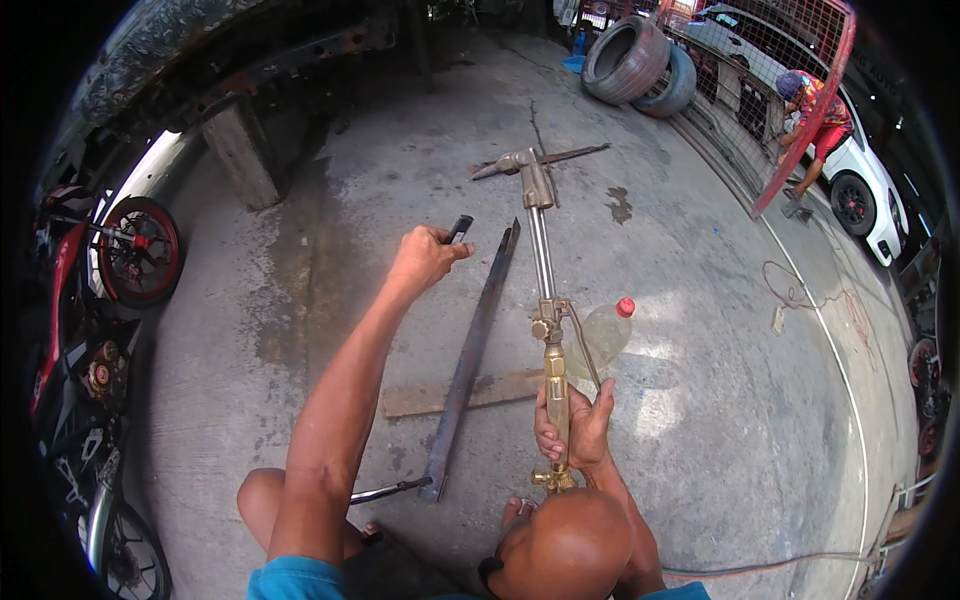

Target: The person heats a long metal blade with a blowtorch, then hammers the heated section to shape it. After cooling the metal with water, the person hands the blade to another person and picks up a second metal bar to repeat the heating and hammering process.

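A grey concrete floor (720,480) spreads all around, and on its far right I can see a white car (862,150), with a co-worker (835,110) in red shorts bending beside it. A red and black motorcycle (66,280) stands along the left. Far and to the right, a red-framed mesh gate (803,140) slants in front of the car, and two worn tyres (652,58) lean together near it. Far left, a rough block (242,155) stands upright on the floor.

In the middle, the person holds a long brass-and-steel cutting torch (543,255), its angled head pointing away to the far side. The right hand (578,425) has its fingers wrapped round the brass handle, thumb near the end of the lever. Left of the torch, a long dark steel bar (474,355) lies across a wooden plank (510,387), running from near to far. Just right of the torch sits a clear plastic bottle (598,342) with a red cap, and beyond the torch's head a thin metal strip (580,154) lies on the floor. Smallest of all, a small black item (461,228) is pinched in the narrowed fingers of the left hand (425,258), above the floor just left of the bar's far end
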Tool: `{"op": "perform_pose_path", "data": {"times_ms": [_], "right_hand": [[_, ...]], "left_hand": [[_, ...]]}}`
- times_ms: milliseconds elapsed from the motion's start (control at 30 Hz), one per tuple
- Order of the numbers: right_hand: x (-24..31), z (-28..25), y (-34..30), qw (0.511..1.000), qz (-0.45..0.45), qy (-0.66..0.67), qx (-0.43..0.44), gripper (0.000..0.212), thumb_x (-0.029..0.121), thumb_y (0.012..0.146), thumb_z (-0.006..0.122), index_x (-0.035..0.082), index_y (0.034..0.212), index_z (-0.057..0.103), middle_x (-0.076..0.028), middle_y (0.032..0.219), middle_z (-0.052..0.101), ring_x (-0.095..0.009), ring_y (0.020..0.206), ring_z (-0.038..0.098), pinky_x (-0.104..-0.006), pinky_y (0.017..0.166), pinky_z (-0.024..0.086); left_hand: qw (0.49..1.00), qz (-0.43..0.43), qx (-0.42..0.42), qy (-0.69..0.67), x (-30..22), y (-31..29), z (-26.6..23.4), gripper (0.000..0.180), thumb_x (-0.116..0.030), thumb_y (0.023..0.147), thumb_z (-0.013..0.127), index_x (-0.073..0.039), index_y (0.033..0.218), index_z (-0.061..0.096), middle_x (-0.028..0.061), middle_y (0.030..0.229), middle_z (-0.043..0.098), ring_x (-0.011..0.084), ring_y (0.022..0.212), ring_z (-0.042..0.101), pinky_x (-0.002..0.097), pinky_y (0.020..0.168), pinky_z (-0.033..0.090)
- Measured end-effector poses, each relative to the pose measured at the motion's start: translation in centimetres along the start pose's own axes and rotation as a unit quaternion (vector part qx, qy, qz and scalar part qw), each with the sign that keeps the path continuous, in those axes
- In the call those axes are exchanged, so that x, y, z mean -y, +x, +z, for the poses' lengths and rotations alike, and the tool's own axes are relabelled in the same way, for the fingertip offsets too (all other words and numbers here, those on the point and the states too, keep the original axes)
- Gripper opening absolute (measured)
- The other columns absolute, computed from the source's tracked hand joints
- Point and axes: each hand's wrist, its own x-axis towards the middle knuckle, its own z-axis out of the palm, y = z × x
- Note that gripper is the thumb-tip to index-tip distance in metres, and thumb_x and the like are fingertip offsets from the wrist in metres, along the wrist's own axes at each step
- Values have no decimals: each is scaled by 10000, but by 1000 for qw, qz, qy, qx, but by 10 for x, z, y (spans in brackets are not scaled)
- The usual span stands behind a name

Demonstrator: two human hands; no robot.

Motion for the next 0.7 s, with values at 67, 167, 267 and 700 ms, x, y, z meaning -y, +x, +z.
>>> {"op": "perform_pose_path", "data": {"times_ms": [67,167,267,700], "right_hand": [[-1,2,1,1000,1,1,4,1072,996,792,88,53,1069,516,-27,624,466,-91,417,412,-252,400,399],[-3,4,1,1000,4,-2,9,1072,998,789,90,54,1068,517,-23,623,467,-90,417,414,-249,398,397],[-2,6,0,1000,5,-7,8,1072,1001,786,98,57,1069,518,-21,622,467,-90,418,416,-248,397,397],[-3,-1,-5,1000,9,2,8,1079,1016,769,133,63,1088,526,-22,632,475,-90,423,419,-249,405,406]], "left_hand": [[999,-1,-22,35,2,2,-2,379,-347,918,691,28,973,721,131,684,669,282,701,676,450,683,515],[992,76,-102,16,13,8,6,343,-265,911,621,68,969,677,170,700,670,336,711,680,460,683,509],[978,92,-187,23,13,9,11,321,-230,914,564,75,973,645,234,756,674,384,766,680,475,696,503],[952,-44,-12,-303,-10,6,14,299,-206,985,590,-133,1248,467,-15,852,405,102,713,429,331,665,500]]}}
